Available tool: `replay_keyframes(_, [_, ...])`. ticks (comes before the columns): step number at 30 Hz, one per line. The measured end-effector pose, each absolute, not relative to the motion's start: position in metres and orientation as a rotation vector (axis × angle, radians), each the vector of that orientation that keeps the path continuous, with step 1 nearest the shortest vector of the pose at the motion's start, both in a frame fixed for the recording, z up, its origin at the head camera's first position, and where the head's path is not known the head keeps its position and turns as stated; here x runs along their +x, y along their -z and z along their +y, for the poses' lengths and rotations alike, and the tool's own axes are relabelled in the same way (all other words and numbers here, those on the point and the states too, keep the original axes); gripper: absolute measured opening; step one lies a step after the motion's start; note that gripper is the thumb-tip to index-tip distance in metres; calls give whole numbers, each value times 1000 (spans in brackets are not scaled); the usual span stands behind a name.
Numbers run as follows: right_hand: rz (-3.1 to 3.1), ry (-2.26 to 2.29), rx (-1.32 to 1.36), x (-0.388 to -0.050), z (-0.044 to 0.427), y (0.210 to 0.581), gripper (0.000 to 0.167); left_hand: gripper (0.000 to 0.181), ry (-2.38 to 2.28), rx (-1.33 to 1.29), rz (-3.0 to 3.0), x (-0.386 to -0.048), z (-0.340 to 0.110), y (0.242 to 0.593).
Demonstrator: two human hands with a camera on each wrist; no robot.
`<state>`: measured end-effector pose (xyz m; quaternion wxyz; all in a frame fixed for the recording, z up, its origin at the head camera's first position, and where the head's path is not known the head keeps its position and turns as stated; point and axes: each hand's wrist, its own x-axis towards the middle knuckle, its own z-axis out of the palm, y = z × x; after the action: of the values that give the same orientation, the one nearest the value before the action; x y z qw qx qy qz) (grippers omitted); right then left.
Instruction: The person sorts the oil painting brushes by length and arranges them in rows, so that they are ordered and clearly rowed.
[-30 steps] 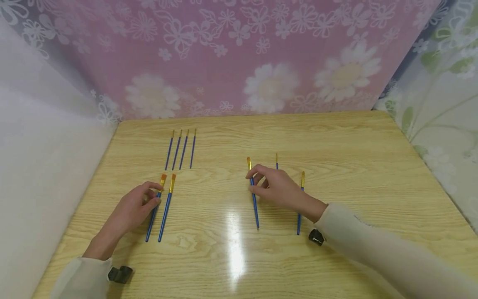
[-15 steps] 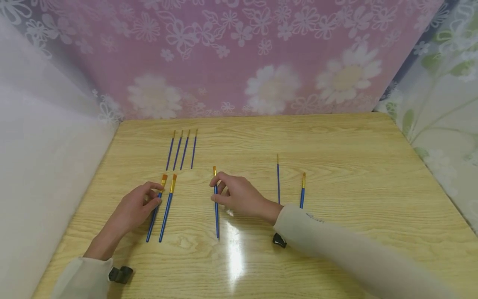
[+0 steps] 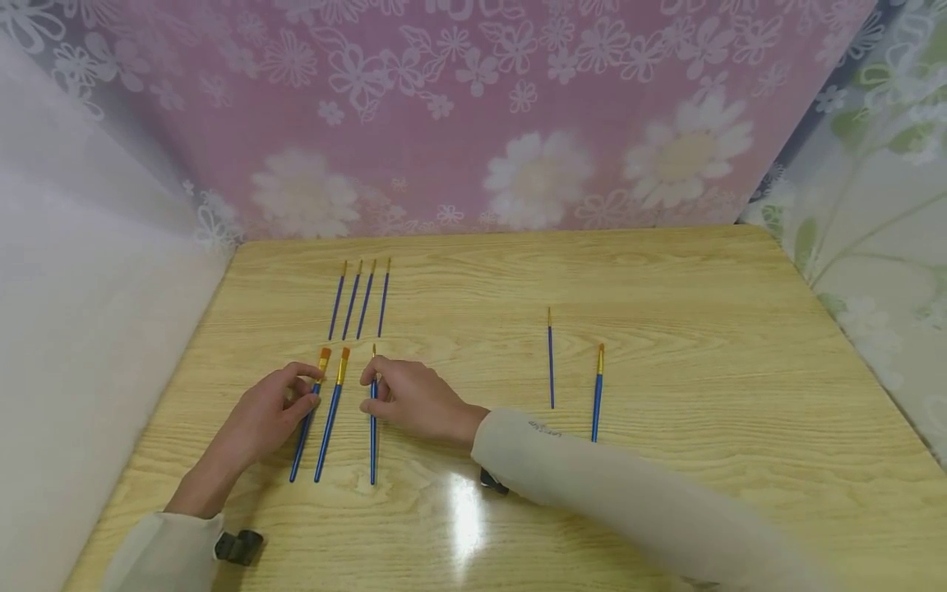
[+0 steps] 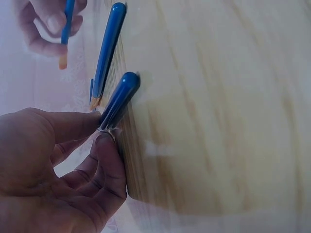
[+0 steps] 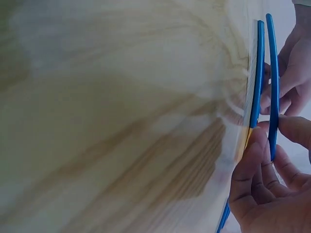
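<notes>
In the head view my left hand [image 3: 259, 415] pinches a blue-handled paintbrush [image 3: 302, 444] with a wide orange tip, on the left of the table. The left wrist view shows thumb and fingertips on that brush [image 4: 119, 99] below its rounded handle end. Just to its right lies a similar flat paintbrush [image 3: 328, 432], untouched. My right hand [image 3: 418, 399] pinches a third blue paintbrush [image 3: 373, 452], to the right of that pair and roughly upright in view; its tip is partly behind the fingers. In the right wrist view this held brush [image 5: 273, 73] appears beside the untouched one.
Several thin purple-blue paintbrushes [image 3: 357, 304] lie in a row farther back on the wooden table [image 3: 473, 279]. To the right are a thin paintbrush [image 3: 551, 370] and a thicker one [image 3: 598, 395], its lower end hidden by my sleeve. A pink floral curtain [image 3: 444, 148] hangs behind.
My right hand has carried its paintbrush leftward across the table, close to the two wide brushes, uncovering the thin brush at right. The left hand has stayed in place.
</notes>
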<state>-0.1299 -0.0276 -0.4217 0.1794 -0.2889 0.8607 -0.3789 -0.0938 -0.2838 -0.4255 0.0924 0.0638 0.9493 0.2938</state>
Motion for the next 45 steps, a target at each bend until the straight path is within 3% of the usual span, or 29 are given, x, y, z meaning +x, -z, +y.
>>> replay_keyframes(23, [2592,708,-775,-136,-73,421,28,31,-881,222,2846,-93,-287,429])
replay_keyframes(45, [2600,723,-799,-132,-67,418,30,30,-892,218,2856,-92,-283,428])
